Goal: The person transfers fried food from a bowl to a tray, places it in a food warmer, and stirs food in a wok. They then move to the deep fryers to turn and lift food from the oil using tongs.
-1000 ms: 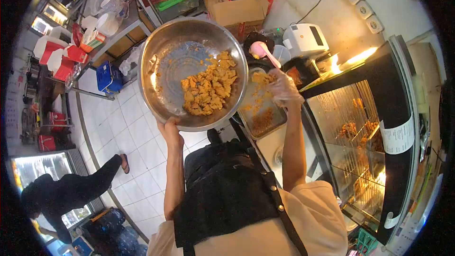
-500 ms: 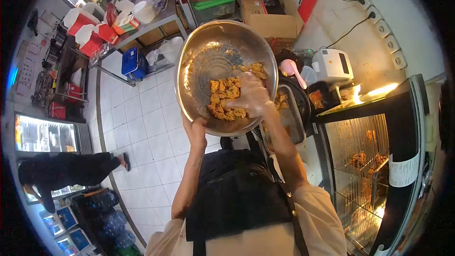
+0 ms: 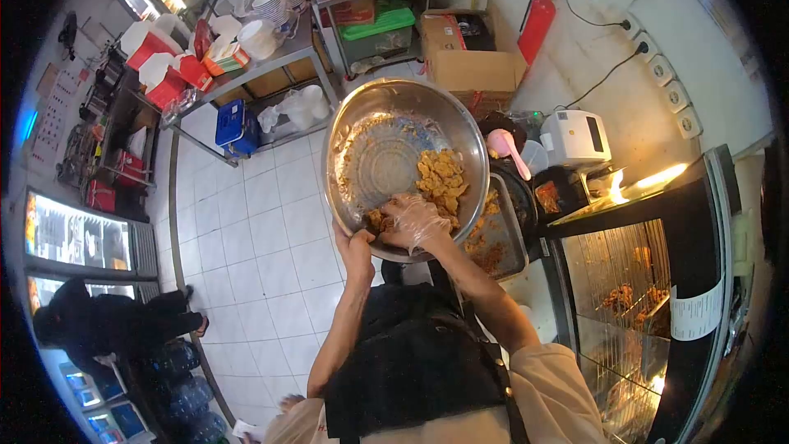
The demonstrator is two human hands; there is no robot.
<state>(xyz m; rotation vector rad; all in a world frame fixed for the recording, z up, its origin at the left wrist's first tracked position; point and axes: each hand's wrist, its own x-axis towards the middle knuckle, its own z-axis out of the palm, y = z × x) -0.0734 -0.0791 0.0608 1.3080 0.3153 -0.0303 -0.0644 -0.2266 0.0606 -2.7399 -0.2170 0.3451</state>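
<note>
A large steel mixing bowl (image 3: 374, 148) is tilted towards me, its lower left rim gripped by my bare left hand (image 3: 357, 258). Inside lie golden-brown fried chicken pieces (image 3: 443, 181), heaped on the right side, with more at the bottom by my fingers. My right hand (image 3: 417, 224), in a clear plastic glove, reaches into the lower part of the bowl, its fingers curled against some of the pieces. The fingertips are partly hidden among the food. Crumbs cling to the bowl's inner wall.
A metal tray (image 3: 516, 251) with crumbs stands beside the bowl, near a pink scoop (image 3: 513, 153). On the right is a lit glass warmer cabinet (image 3: 612, 312). A steel table (image 3: 288, 53) holds red-and-white boxes. A person in black (image 3: 123, 321) stands at the left near fridges.
The bowl has shifted down and slightly right. My right hand has moved to the bowl's lower left, and the chicken heap now lies farther right. The person in black has moved.
</note>
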